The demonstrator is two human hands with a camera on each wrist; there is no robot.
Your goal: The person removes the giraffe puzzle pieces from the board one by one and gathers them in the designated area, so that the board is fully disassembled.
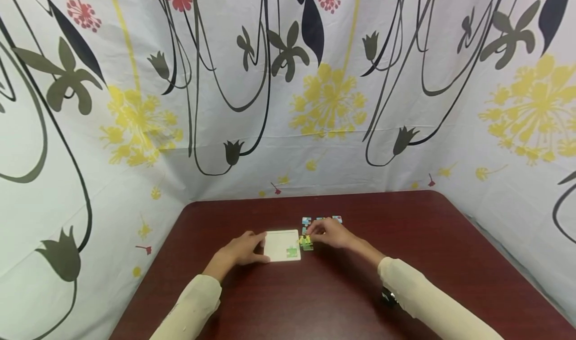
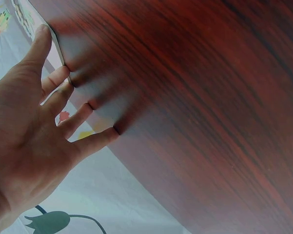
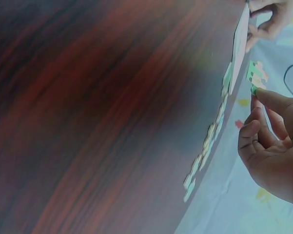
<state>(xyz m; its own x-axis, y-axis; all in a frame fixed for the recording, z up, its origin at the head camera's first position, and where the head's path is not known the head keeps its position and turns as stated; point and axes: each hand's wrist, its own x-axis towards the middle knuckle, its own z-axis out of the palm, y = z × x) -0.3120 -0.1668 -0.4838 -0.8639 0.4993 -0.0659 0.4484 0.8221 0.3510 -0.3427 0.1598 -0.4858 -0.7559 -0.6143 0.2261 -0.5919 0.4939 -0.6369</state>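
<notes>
A white puzzle board (image 1: 276,242) lies flat on the table, with one green jigsaw piece (image 1: 291,252) in its near right corner. My left hand (image 1: 245,248) rests at the board's left side. Its extended fingers and thumb touch the edge, as the left wrist view shows from close by. Just off the board's right side, my right hand (image 1: 330,232) pinches a green and yellow jigsaw piece (image 3: 254,73) between thumb and index finger. Its other fingers are curled. Below and beyond that hand, several loose jigsaw pieces (image 1: 307,221) lie on the table, some partly hidden by it.
The dark red wooden table (image 1: 288,300) has rounded far corners. Behind it and along its sides hangs a white curtain (image 1: 279,130) with printed flowers. A small dark object (image 1: 388,296) shows at the underside of the right sleeve (image 1: 418,290).
</notes>
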